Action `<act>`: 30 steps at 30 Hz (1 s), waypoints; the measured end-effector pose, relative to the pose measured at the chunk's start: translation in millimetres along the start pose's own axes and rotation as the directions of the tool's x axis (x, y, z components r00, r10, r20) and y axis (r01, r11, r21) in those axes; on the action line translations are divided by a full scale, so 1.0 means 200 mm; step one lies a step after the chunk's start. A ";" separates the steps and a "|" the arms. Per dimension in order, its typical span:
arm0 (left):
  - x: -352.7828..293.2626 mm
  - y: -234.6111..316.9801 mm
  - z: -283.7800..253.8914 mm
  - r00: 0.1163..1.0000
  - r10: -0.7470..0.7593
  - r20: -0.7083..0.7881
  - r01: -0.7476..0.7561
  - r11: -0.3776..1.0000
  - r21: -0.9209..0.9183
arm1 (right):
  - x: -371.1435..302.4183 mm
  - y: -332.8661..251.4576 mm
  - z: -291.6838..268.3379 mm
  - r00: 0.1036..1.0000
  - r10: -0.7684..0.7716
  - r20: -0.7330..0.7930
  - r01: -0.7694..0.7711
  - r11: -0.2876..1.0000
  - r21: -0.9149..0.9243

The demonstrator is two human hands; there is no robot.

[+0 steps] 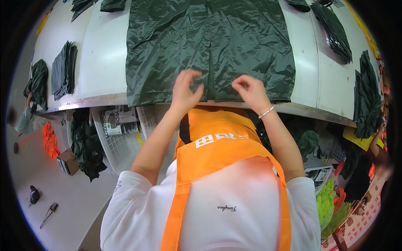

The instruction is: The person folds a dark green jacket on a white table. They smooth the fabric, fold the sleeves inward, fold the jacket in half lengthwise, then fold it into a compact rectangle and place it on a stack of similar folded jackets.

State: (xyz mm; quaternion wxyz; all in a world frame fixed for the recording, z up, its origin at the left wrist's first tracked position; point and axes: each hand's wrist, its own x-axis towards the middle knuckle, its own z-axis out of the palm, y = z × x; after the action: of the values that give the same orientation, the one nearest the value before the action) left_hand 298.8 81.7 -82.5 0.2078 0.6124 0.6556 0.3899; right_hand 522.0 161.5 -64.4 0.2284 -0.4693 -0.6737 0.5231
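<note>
A dark green, shiny garment [251, 46] lies spread flat across the white table in front of me, with a slit running up its middle like two trouser legs. Its lower edge reaches the table's near edge. My left hand [185, 91] hovers over the left half near the slit, thumb and fingers curved apart with nothing visible between them. Over the right half, my right hand [252, 93] has its fingertips curled together; whatever is in them, if anything, is too small to make out. A beaded bracelet circles my right wrist.
Folded dark green stacks lie at left [64, 70] and right [332, 31] on the white table [106, 54]. Beneath its edge stands a white plastic basket [119, 148] with printed packages. Another person's arm [25, 119] handles green fabric at far left; someone else is at far right.
</note>
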 end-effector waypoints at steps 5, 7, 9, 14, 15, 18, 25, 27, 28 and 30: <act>-0.24 -0.13 0.04 0.957 0.095 0.275 -0.128 0.986 0.104 | -0.06 0.18 0.14 0.970 0.124 0.210 -0.079 0.974 -0.211; -0.25 -0.17 0.05 0.959 0.118 0.257 -0.143 0.987 0.080 | -0.10 0.20 0.20 0.981 0.077 0.176 -0.049 0.986 -0.160; -0.26 -0.25 0.08 0.962 0.159 0.222 -0.165 0.986 0.007 | -0.09 0.18 0.19 0.964 0.096 0.249 -0.054 0.984 -0.172; -0.23 -0.19 0.06 0.948 0.217 0.232 -0.236 0.970 0.055 | -0.04 0.11 0.21 0.960 0.100 0.260 -0.040 0.973 -0.226; -0.23 -0.20 0.07 0.942 0.229 0.246 -0.248 0.968 0.048 | -0.04 0.10 0.22 0.960 0.099 0.262 -0.038 0.973 -0.229; -0.26 -0.30 0.09 0.953 0.192 0.235 -0.196 0.981 -0.009 | -0.05 0.09 0.23 0.958 0.100 0.269 -0.033 0.970 -0.241; -0.22 -0.23 0.08 0.968 0.164 0.190 -0.167 0.986 0.000 | -0.07 0.10 0.24 0.953 0.093 0.289 -0.037 0.980 -0.193; -0.22 -0.24 0.09 0.982 0.126 0.139 -0.125 0.992 -0.017 | -0.06 0.09 0.24 0.953 0.100 0.288 -0.047 0.981 -0.187; -0.22 -0.24 0.09 0.985 0.124 0.123 -0.122 0.992 -0.029 | -0.06 0.09 0.24 0.952 0.109 0.286 -0.055 0.980 -0.191; -0.21 -0.23 0.09 0.989 0.121 0.090 -0.117 0.992 -0.052 | -0.06 0.09 0.24 0.954 0.108 0.280 -0.055 0.980 -0.192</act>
State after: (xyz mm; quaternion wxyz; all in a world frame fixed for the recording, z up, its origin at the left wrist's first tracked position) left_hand 289.6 47.5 -137.6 0.2285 0.6628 0.5984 0.3877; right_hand 496.1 126.6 -95.6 0.0619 -0.4341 -0.7248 0.5314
